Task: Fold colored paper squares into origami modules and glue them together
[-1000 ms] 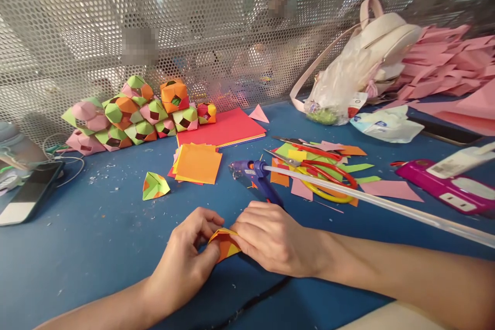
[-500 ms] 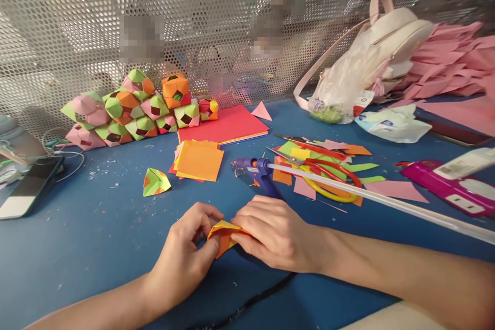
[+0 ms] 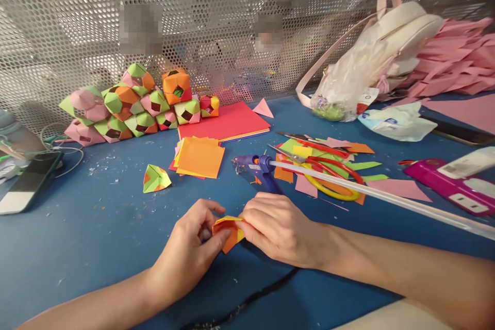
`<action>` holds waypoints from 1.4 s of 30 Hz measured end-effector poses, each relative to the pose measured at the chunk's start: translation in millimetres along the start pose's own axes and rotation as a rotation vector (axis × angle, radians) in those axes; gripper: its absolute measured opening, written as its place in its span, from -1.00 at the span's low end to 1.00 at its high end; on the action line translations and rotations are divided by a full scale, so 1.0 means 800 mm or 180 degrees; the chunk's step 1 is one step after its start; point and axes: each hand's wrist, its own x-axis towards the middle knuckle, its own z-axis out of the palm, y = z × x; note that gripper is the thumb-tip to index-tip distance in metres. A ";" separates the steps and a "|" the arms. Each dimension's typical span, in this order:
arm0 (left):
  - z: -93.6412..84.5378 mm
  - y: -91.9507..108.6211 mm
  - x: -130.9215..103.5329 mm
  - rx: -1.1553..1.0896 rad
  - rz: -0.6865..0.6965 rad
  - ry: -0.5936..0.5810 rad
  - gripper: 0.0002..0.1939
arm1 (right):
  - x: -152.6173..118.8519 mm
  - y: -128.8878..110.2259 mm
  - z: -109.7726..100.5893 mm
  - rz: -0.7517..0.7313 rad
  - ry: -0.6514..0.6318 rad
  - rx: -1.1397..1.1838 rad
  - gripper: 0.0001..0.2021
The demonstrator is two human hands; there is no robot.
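Between my two hands is a small folded piece of orange and yellow paper (image 3: 231, 236), raised a little over the blue table (image 3: 104, 232). My left hand (image 3: 192, 242) pinches its left side, with the thumb across the near face. My right hand (image 3: 276, 229) grips its right end, and its fingers hide that part. Just beyond lies a stack of square orange paper (image 3: 201, 157). A folded green and orange paper piece (image 3: 156, 179) stands left of the stack. The blue glue gun (image 3: 259, 169), with a long clear glue stick (image 3: 348, 188), lies past my right hand.
Folded paper balls (image 3: 141, 100) are piled by the perforated metal screen (image 3: 216, 26). Scissors (image 3: 332, 193) rest on paper scraps (image 3: 367, 166). A phone (image 3: 29, 185) lies left; a pale backpack (image 3: 406, 23), pink paper strips (image 3: 456, 56) and a magenta power strip (image 3: 444, 185) are right. A black cable (image 3: 259, 296) runs in front.
The folded paper has shifted slightly right and tilted, so its orange inner side shows more openly. My left hand has moved a little right with it. The camera view has shifted slightly.
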 end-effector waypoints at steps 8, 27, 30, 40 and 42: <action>-0.011 0.013 0.006 -0.0602 -0.0377 -0.0486 -0.67 | 0.004 -0.001 -0.008 0.1211 -0.0848 0.1107 -0.61; -0.065 0.008 0.021 0.0297 -0.0274 0.0684 -0.70 | -0.015 -0.004 0.002 -0.0077 -0.0866 0.0851 -0.64; -0.082 0.014 0.027 0.0355 -0.0166 0.1030 -0.71 | -0.015 -0.005 0.002 -0.0109 -0.0985 0.0791 -0.66; -0.145 -0.004 0.057 0.1482 0.0102 0.1368 -0.79 | -0.018 -0.006 0.003 -0.0164 -0.1116 0.0682 -0.74; -0.152 -0.009 0.062 0.1587 0.0121 0.1371 -0.79 | -0.018 -0.005 0.003 -0.0171 -0.1131 0.0674 -0.74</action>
